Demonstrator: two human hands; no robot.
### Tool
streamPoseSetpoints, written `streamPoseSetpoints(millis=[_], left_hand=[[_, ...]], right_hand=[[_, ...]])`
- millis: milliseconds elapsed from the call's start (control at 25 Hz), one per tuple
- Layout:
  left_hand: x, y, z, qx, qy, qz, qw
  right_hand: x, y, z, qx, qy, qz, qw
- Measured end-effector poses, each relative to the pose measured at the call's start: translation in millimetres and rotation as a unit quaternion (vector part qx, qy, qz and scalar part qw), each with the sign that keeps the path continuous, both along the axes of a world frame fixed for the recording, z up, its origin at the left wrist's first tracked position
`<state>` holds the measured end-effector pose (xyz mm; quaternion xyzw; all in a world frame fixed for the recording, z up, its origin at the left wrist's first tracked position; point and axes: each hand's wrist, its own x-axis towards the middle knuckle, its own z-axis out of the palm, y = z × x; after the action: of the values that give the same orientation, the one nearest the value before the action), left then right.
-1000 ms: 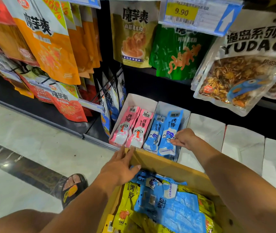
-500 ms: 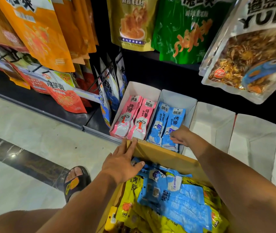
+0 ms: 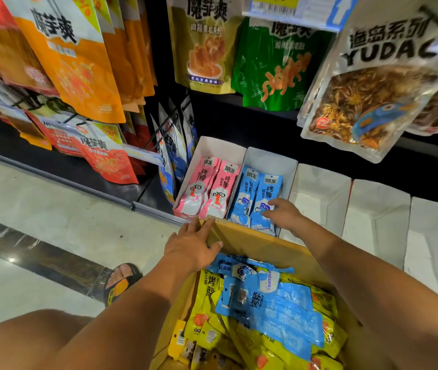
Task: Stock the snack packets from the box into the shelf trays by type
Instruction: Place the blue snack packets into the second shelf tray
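A: Item: blue packets (image 3: 264, 193)?
B: Second white tray (image 3: 290, 166), beside pink packets (image 3: 207, 188). My right hand (image 3: 284, 216) lies on them, fingers straight, gripping nothing; left hand (image 3: 194, 244) flat on the cardboard box (image 3: 260, 244) rim.
A: Risk?
B: An uneven push could skew them.

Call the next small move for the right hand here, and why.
Probably draw the right hand back to the box for more blue ones. Its fingers rest on the blue packets lying flat in the tray, so that placement looks done; loose blue packets lie on top of the yellow packets in the box, whose edge the left hand rests on.
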<state>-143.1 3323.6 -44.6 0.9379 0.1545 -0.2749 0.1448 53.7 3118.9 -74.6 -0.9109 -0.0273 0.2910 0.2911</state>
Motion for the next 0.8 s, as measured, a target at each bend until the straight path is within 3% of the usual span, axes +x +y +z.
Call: streamPoseSetpoints(millis=[280,520,640,800], left_hand=[[-43.0,-22.3,13.2,0.020,-0.049,-0.099,0.994],[-108.3,-20.7,4.7,0.088,-0.082,-0.165,0.979],[-145.6,-13.4,-11.8,0.080,-0.090,-0.137,0.983],[-164.8,-7.0,-31.7,0.066,-0.087,-0.141,0.984]], right_hand=[[-70.9,-53.6,59.7,-0.038,-0.159,0.158,0.974],[-138.1,-97.8,60.6,-0.015,-0.190,0.144,0.971],[-170.9,-114.4,28.6,-0.040,-0.178,0.142,0.973],[-198.3,-127.7,-25.2,-0.109,-0.071,0.194,0.972]])
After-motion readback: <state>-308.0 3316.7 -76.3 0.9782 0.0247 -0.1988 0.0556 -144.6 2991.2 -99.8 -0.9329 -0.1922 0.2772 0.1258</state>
